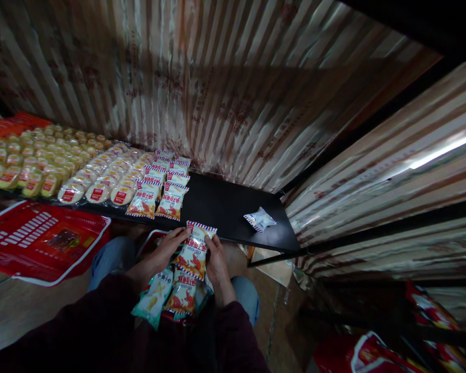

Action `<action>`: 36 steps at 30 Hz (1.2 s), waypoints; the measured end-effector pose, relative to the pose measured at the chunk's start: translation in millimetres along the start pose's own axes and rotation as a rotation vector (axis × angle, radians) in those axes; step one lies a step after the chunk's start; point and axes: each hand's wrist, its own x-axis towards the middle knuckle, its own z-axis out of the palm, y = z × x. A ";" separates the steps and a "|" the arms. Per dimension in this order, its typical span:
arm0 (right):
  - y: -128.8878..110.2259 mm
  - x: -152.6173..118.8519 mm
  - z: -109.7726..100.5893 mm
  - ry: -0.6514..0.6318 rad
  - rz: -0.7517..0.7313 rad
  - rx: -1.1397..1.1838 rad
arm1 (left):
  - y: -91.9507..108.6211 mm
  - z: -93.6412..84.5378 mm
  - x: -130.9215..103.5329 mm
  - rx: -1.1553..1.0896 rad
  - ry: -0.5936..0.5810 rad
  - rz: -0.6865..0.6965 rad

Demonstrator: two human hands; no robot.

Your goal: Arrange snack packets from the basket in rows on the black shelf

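The snack packet (196,248) is grasped between the left hand (165,251) and right hand (217,264), apparently above a basket, near the black shelf (217,207).

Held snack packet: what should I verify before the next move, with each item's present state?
1. Grip on the held packet, left hand and right hand at opposite sides: ok.
2. Its printed side facing the camera: ok.
3. Front packets of the two matching rows on the black shelf, printed side showing: ok.
4. Far-right packets lined up with those rows: not ok, askew and apart.
5. Held packet's seals intact: cannot tell.
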 end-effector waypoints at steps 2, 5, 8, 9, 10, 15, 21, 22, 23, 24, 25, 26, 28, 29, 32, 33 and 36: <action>-1.2 1.1 -0.6 -0.005 -0.011 -0.001 | -1.9 6.3 3.8 -0.028 -0.029 0.012; -0.4 0.9 -3.3 0.035 -0.035 -0.007 | -6.1 12.8 8.5 -0.075 0.016 0.045; 2.5 -4.0 -5.9 0.017 -0.015 -0.023 | -7.7 15.5 13.2 -0.109 0.099 0.075; 3.5 -6.5 -6.2 -0.011 -0.007 -0.027 | -7.4 15.8 14.9 -0.108 0.119 0.086; 4.5 -9.4 -6.1 -0.044 -0.004 -0.032 | -7.0 15.8 16.4 -0.102 0.131 0.103; 7.9 -19.5 -1.3 -0.127 -0.017 -0.054 | -5.4 14.2 24.0 -0.059 0.154 0.200; 10.7 -18.5 1.4 -0.057 -0.055 -0.077 | -5.1 15.5 32.3 -0.016 0.166 0.300; 10.8 -18.1 1.1 -0.049 -0.062 -0.073 | -4.7 16.3 32.6 -0.011 0.159 0.302; 10.8 -17.8 0.7 -0.044 -0.068 -0.064 | -4.3 17.1 32.5 -0.009 0.148 0.295; 10.6 -17.5 0.0 -0.040 -0.073 -0.053 | -4.1 17.6 31.7 -0.012 0.138 0.281; 10.4 -17.2 -0.8 -0.036 -0.076 -0.041 | -4.2 17.7 30.6 -0.014 0.132 0.260; 10.1 -16.8 -2.0 -0.034 -0.077 -0.031 | -4.7 17.5 29.0 -0.013 0.129 0.237; 9.6 -15.3 -4.8 -0.032 -0.082 -0.020 | -7.2 15.8 25.7 -0.001 0.116 0.201; 9.4 -14.2 -6.4 -0.031 -0.089 -0.020 | -9.1 14.5 24.1 0.008 0.099 0.191; 9.0 -10.0 -10.8 -0.004 -0.117 -0.026 | -15.6 10.9 21.3 0.032 0.066 0.179; 8.7 -8.6 -11.7 0.009 -0.123 -0.027 | -17.4 10.2 21.0 0.035 0.066 0.172; 8.2 -6.2 -12.0 0.033 -0.132 -0.026 | -20.5 9.7 20.8 0.019 0.055 0.153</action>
